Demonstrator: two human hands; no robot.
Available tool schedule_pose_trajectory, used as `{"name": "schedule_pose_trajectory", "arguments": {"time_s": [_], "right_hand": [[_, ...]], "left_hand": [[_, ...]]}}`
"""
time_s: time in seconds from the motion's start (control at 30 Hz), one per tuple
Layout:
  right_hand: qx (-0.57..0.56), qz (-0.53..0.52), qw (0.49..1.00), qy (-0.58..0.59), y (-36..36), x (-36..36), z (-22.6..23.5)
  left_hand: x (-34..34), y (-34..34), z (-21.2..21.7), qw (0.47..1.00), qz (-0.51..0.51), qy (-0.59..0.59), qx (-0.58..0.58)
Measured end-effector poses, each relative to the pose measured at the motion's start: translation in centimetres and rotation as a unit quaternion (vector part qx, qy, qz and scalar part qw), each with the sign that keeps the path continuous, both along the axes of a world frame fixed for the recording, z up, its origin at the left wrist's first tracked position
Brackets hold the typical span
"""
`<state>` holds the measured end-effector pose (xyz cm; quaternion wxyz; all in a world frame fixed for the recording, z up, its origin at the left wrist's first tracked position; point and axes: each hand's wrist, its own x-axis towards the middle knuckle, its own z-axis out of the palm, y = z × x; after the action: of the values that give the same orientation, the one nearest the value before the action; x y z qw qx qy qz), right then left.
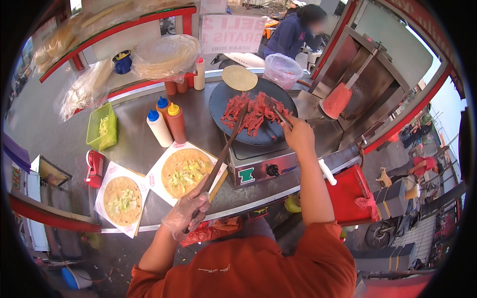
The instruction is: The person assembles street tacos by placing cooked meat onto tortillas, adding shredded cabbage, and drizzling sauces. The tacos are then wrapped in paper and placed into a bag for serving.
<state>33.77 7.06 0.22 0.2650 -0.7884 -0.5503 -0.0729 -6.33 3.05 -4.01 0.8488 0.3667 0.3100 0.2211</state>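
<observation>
Left hand (188,211), in a clear plastic glove, is clenched round a long wooden spatula (224,146) reaching to the meat strips (253,114) on the round black griddle (226,99). Right hand (298,134) grips metal tongs (279,115) over the same meat. Two filled flatbreads (186,171) lie on the bench (134,144) beside it.

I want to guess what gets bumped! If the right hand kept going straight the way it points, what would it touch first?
Probably the red meat strips on the round black griddle. The right hand points its tongs there, though depth is unclear.
</observation>
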Motion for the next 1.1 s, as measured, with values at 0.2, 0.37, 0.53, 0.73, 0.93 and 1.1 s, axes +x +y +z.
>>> {"name": "schedule_pose_trajectory", "arguments": {"time_s": [0.2,0.37,0.53,0.73,0.93,1.1], "right_hand": [[0.002,0.035,0.997,-0.061,1.7,-1.7,-1.0],[-0.032,0.063,0.996,-0.050,1.6,-2.1,-0.1],[-0.128,-0.003,0.984,0.122,-3.0,2.4,3.1],[-0.126,0.031,0.991,0.037,-3.9,2.2,1.5],[0.073,0.051,0.995,-0.052,3.4,0.7,-0.3],[-0.035,0.144,0.987,-0.056,4.2,3.4,-0.3]], "left_hand": [[-1.6,0.8,1.1,0.999,0.047,-0.001,-0.018],[-1.8,2.2,1.2,0.997,0.041,-0.057,-0.007],[-1.5,2.3,0.5,1.000,-0.005,-0.019,-0.024],[-0.8,1.6,0.4,0.999,0.006,-0.031,-0.022],[0.8,1.7,0.6,0.998,0.008,-0.064,-0.023],[1.6,1.5,1.6,0.994,0.081,-0.047,0.051]]}}
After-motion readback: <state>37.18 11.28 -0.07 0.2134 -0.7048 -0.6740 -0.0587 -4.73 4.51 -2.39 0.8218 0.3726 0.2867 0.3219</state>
